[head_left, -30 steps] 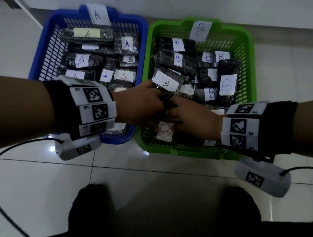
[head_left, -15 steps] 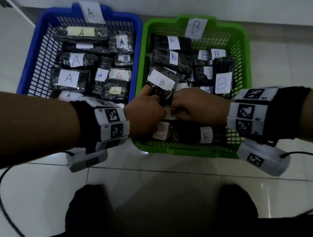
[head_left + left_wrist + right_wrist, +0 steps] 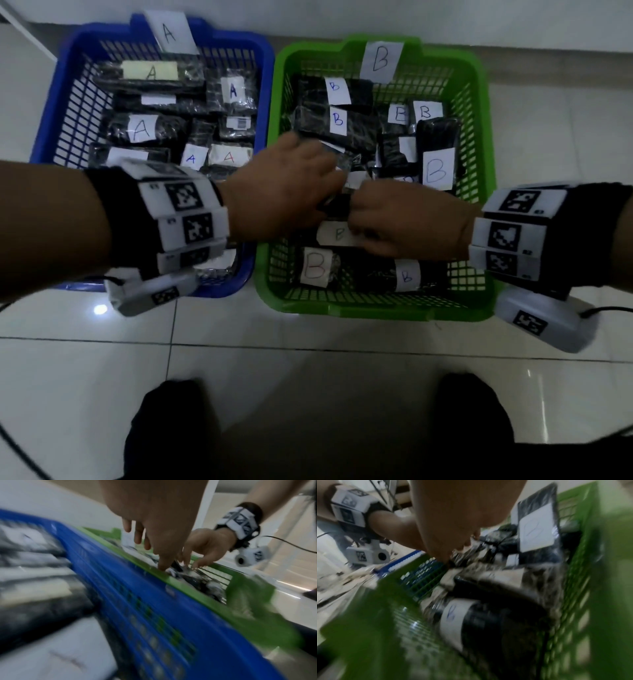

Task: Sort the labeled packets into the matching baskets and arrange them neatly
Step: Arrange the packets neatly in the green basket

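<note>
From the head view, the left hand (image 3: pixel 284 192) and right hand (image 3: pixel 407 222) meet over the middle of the green basket (image 3: pixel 479 192), fingers curled down onto a dark packet (image 3: pixel 337 205) between them; the blue basket (image 3: pixel 68 113) sits just left of the left wrist. Two baskets; about nine B labels show and six A labels (some are covered).

The left wrist view shows fingertips (image 3: pixel 162 566) pressing into crinkled wrap, the grip itself unclear.

The right wrist view is too blurred to tell. Slippery wrap may slide, tipping neighbouring packets out of line.
</note>
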`<state>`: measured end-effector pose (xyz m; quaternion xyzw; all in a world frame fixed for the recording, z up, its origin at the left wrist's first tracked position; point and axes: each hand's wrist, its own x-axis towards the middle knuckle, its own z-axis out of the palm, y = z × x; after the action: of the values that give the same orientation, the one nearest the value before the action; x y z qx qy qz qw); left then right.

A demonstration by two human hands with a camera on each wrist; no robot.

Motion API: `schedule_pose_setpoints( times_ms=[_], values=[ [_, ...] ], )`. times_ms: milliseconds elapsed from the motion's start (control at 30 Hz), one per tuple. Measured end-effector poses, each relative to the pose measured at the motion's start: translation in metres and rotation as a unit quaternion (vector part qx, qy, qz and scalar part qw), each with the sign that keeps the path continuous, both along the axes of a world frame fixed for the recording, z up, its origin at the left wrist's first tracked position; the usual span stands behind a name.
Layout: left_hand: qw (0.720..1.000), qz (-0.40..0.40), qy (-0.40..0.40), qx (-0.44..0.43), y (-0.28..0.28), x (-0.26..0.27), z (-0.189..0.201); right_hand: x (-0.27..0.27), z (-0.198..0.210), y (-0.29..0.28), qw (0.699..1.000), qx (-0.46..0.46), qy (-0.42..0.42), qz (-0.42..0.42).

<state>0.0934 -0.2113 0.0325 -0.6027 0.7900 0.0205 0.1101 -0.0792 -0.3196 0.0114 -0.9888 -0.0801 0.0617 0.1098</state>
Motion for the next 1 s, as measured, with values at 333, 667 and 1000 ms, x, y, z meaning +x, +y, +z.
schedule_pose_setpoints(
  times_ms=[333,667,1000],
  values=[
    [0.996,0.059,-0.058,0.044,-0.023,0.023,0.009,-0.002,0.024,-0.072,0.933,-0.047,-0.076,-0.348],
    [0.927,0.14,0.221,0.27,-0.027,-0.001,0.015,-0.019,0.011,-0.087,0.961,-0.025,0.026,-0.276],
    [0.982,-0.049,0.076,0.167,0.01,-0.015,-0.02,-0.022,0.012,-0.088,0.958,-0.004,0.029,-0.286]
  ],
)
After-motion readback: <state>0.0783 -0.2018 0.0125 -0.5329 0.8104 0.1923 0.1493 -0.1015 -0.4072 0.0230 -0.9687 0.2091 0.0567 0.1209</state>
